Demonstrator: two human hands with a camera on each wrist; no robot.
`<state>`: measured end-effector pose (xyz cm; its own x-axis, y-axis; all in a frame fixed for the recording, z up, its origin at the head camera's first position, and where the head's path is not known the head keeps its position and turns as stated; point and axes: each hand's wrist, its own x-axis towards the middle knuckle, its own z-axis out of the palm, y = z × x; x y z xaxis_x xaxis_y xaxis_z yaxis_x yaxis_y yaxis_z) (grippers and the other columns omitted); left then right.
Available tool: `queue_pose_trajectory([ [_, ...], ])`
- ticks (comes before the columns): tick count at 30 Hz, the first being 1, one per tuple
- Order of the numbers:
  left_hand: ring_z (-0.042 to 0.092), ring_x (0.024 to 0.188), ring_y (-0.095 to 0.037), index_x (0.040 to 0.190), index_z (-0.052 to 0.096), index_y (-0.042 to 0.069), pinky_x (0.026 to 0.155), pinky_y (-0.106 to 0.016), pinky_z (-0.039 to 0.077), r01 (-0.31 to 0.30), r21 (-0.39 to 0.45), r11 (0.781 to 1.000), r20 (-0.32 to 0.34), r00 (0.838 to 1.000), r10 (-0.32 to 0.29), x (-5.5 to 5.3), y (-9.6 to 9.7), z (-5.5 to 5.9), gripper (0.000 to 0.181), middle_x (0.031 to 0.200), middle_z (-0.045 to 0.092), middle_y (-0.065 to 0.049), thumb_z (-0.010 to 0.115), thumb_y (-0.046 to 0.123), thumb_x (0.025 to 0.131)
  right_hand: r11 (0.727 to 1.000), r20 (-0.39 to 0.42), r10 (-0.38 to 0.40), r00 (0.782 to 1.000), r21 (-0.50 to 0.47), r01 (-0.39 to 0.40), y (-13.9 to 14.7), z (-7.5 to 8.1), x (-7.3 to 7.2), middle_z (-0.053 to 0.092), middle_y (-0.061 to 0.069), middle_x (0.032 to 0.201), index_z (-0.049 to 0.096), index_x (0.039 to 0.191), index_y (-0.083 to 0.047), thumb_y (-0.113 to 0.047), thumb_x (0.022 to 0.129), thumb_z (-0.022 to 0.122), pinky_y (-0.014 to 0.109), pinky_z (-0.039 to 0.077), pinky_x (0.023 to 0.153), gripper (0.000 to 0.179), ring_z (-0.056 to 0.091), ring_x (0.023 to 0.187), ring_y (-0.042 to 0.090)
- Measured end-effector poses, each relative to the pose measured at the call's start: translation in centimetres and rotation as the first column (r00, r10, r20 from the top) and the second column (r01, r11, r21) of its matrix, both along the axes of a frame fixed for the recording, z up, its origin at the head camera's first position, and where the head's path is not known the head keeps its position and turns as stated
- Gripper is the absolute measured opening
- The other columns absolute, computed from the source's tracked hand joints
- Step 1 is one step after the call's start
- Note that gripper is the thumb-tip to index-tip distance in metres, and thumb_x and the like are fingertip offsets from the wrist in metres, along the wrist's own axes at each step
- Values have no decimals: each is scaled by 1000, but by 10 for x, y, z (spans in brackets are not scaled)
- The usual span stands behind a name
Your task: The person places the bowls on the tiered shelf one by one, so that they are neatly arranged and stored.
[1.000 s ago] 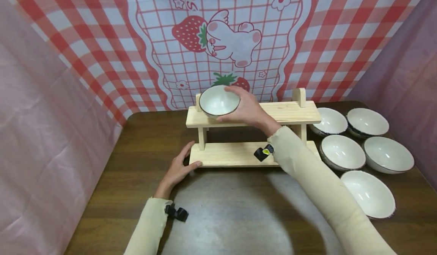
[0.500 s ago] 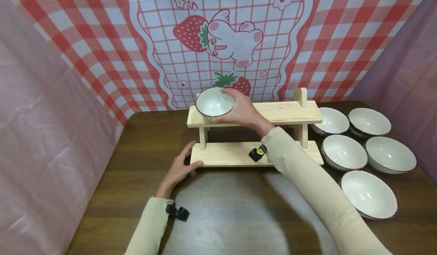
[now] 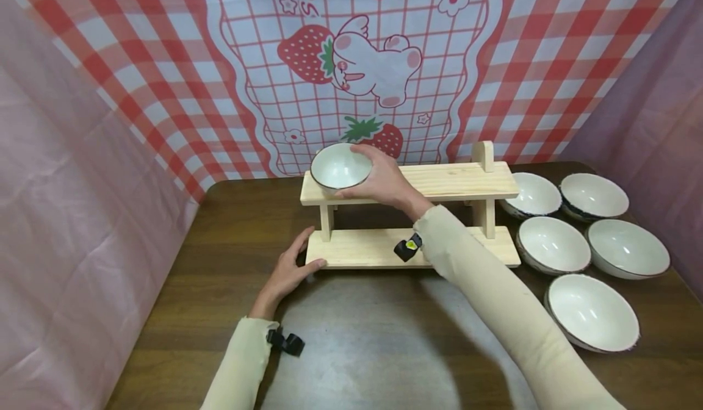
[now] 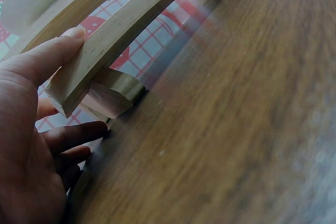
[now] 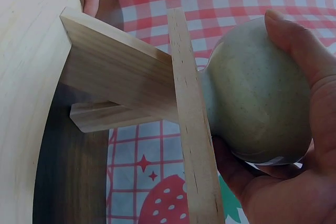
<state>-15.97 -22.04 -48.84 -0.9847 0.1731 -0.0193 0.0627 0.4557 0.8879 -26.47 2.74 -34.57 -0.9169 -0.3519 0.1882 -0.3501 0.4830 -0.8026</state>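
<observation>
A two-tier wooden shelf (image 3: 458, 181) stands on the table. Over the left end of its upper board, my right hand (image 3: 381, 178) grips a white bowl (image 3: 336, 167) with a dark rim, thumb and fingers on opposite sides. The right wrist view shows the bowl's pale underside, with its foot right at the upper board. Down at the left end of the lower board (image 3: 362, 248), my left hand (image 3: 287, 271) holds the corner. In the left wrist view its thumb (image 4: 65, 45) lies along the board and the other fingers reach past the end.
Several similar bowls stand upright on the table right of the shelf, among them a near one (image 3: 593, 312) and a back one (image 3: 593, 196). A checked strawberry cloth (image 3: 219, 105) hangs behind. Pink curtains (image 3: 71, 215) flank the brown wooden table (image 3: 181, 337).
My right hand has carried the bowl a little left and down toward the left end of the upper board. The left hand keeps its place on the shelf.
</observation>
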Motion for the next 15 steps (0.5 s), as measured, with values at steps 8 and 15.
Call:
queue_pose_trajectory([
  [8, 41, 146, -34, 158, 30, 18, 119, -60, 25, 5, 0, 1000, -2, 1000, -5, 0, 1, -1, 82, 154, 48, -17, 74, 23, 90, 1000, 23, 6, 1000, -6, -6, 0, 0, 0, 46, 11, 155, 45, 150, -11, -36, 60, 96, 46, 42, 112, 106, 50, 136, 29],
  [15, 41, 145, -34, 158, 30, 21, 119, -61, 25, 0, -6, 1000, -10, 1000, 0, 0, 1, -2, 83, 154, 48, -16, 75, 27, 89, 1000, 14, 27, 1000, 8, -27, -3, 1, 0, 44, 12, 155, 44, 150, -11, -34, 62, 95, 46, 38, 115, 105, 47, 138, 30],
])
